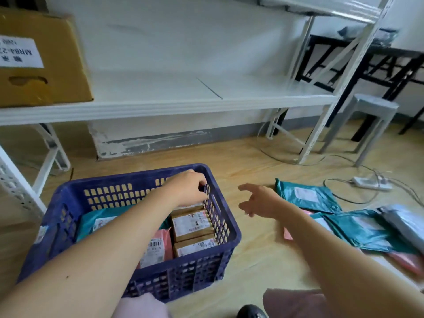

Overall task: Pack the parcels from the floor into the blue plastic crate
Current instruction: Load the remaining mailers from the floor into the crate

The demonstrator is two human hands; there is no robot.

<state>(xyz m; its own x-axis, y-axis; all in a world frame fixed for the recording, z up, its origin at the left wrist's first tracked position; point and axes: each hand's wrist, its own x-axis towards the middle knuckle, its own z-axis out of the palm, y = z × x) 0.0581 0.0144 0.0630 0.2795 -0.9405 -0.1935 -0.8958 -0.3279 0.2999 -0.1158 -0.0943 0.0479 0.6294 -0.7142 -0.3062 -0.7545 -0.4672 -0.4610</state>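
Here, floor [250,255]: pale wood-pattern boards, running to a white wall with a scuffed grey skirting.
Shelf rack [183,104]: white metal, along the far wall; a brown cardboard box [46,65] with a white label sits at its left end.
Blue plastic crate [66,203]: dark blue, lattice-walled, on the floor at near left, just in front of the rack.
Crate contents: three brown boxes [192,223] with white labels in a row along the right wall, a pink parcel [158,249] beside them, a teal parcel [96,222] to the left.
Left hand [190,189]: reaches over the crate to its far right corner, fingers curled with the tips against the right wall; whether they pinch it I cannot tell.
Right hand [259,203]: blurred, above the floor between the crate and the loose parcels, fingers spread wide and holding nothing.
Loose parcels: a teal mailer [307,196] just right of that hand; nearer, another teal bag [367,232], a grey bag [406,223] and a pink bag [406,260] overlapping.
Far right: grey plastic stool [371,109], black table frame [378,65], white power strip [369,183] with trailing cables on the floor.
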